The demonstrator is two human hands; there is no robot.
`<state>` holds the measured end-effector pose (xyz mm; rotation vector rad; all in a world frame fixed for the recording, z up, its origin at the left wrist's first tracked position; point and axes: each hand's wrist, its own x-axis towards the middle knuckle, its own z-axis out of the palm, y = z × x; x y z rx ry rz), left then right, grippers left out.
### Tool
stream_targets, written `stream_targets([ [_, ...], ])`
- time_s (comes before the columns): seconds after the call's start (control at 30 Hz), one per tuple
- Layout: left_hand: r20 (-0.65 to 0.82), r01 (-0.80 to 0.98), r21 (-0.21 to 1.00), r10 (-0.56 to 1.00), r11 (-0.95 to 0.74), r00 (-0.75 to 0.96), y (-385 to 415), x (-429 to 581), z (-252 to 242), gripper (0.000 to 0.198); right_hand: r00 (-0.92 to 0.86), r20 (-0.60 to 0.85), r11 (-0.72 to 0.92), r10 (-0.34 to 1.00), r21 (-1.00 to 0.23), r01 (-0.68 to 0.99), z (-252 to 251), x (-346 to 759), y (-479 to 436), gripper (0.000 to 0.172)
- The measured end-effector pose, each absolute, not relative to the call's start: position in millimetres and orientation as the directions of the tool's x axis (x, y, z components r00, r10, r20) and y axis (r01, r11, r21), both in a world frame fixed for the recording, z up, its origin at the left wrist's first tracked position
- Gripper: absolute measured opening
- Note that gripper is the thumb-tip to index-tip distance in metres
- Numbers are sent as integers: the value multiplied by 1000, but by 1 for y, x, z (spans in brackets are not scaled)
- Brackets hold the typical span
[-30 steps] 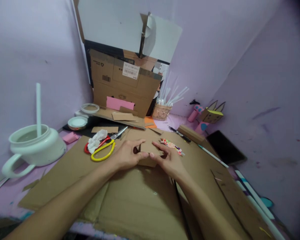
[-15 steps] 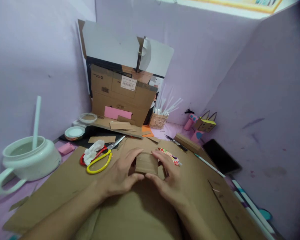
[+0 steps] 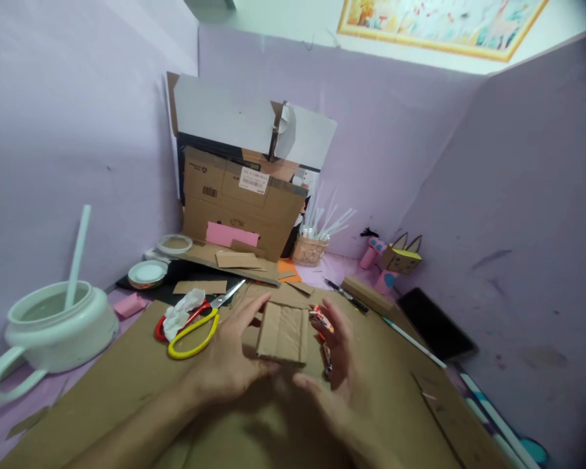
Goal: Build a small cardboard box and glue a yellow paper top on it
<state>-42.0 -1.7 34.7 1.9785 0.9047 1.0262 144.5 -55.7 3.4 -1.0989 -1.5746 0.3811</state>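
Note:
A small square cardboard piece (image 3: 283, 332), with a crinkled strip down its middle, is raised above the large cardboard sheet (image 3: 141, 391). My left hand (image 3: 232, 355) grips it at its left side, fingers behind and thumb near its lower edge. On the right, my right hand (image 3: 334, 365) is open, fingers curved and apart from the piece. Partly hidden behind that hand lies a patterned red-and-white item (image 3: 321, 318). To the left of my left hand rest scissors (image 3: 193, 335) with one red and one yellow handle, a crumpled white tissue (image 3: 183, 312) over them.
A white pot (image 3: 61, 332) holding a stick stands at left. Behind are an upright cardboard box (image 3: 239, 195), a lid (image 3: 147, 273) and a basket of white strips (image 3: 310, 251). At right lie a pen (image 3: 346, 296), a phone (image 3: 437, 326) and a pale stick (image 3: 415, 342).
My right hand has let go of the cardboard piece and opened to the right. The piece is now tilted to show more of its face. The camera view has tipped upward.

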Motion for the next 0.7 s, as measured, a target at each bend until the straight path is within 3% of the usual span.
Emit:
stream_targets([
  [0.1,364,323,771,796,-549,483,-6,-42,37,80,24,476,449,879,-844,292,9,143,-52,87],
  [0.23,389,330,735,767,-593,511,-10,-40,35,75,-72,386,393,920,-896,206,17,141,-52,75],
  [0.37,440,312,697,728,-646,526,-12,-38,33,71,-119,420,436,900,-873,216,20,143,-53,65],
  [0.7,528,297,579,626,-760,574,-13,-41,35,61,-190,501,535,844,-809,243,18,146,-52,62],
])
